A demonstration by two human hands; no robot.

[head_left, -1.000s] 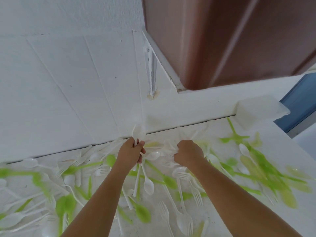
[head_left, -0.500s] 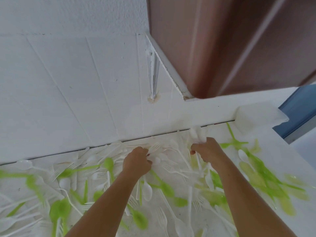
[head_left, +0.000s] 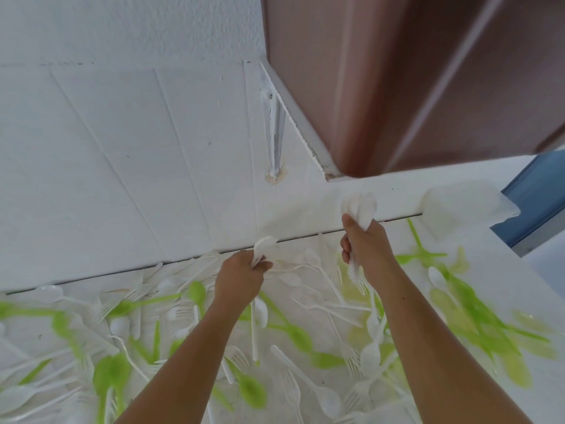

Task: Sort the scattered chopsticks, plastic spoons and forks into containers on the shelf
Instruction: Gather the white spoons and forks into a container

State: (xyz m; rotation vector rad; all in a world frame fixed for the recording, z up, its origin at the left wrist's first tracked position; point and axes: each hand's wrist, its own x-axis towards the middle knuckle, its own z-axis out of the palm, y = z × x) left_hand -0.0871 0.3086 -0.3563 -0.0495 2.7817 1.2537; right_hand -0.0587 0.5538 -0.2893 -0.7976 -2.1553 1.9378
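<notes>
On the white desk (head_left: 538, 283), strewn with glossy lime-green spoons (head_left: 195, 293) and thin white forks (head_left: 292, 390), the left hand (head_left: 240, 278) pinches blurred white plastic cutlery (head_left: 265, 249) while the right hand (head_left: 367, 252) grips a bundle of round-bowled white spoons (head_left: 359, 206) near a translucent container (head_left: 467, 206).

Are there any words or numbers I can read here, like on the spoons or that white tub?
None: no words, numbers or labels show on the white spoons in the right hand, the white pieces in the left hand, the green spoons, the white tub or the brown cabinet.
</notes>
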